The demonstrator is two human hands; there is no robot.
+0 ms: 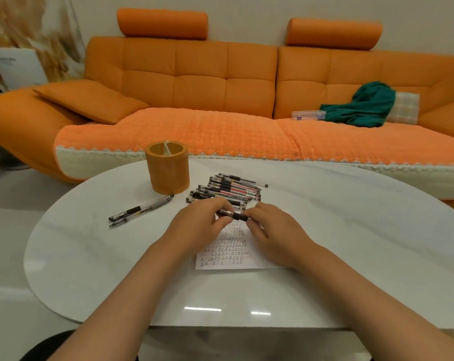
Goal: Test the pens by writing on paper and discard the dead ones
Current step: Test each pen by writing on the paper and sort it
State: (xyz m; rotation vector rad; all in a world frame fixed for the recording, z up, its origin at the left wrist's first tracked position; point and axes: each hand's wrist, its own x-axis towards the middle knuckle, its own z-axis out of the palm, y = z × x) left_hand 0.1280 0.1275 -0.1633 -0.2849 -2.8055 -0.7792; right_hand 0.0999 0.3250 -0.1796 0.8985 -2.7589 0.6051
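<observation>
Pen (232, 214) pinched at both ends, my left hand (202, 221) and right hand (270, 230) close together just over the paper (220, 255). Pile (228, 190) sits right behind, two loose pens (142, 209) off left by the holder (167, 169).

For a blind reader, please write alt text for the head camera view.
The left hand and right hand hold one pen over a written-on paper on a white table. Behind are a pile of pens and an orange holder.

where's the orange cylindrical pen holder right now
Head view: the orange cylindrical pen holder stands upright on the white oval table, left of centre, just left of the row of pens.
</observation>
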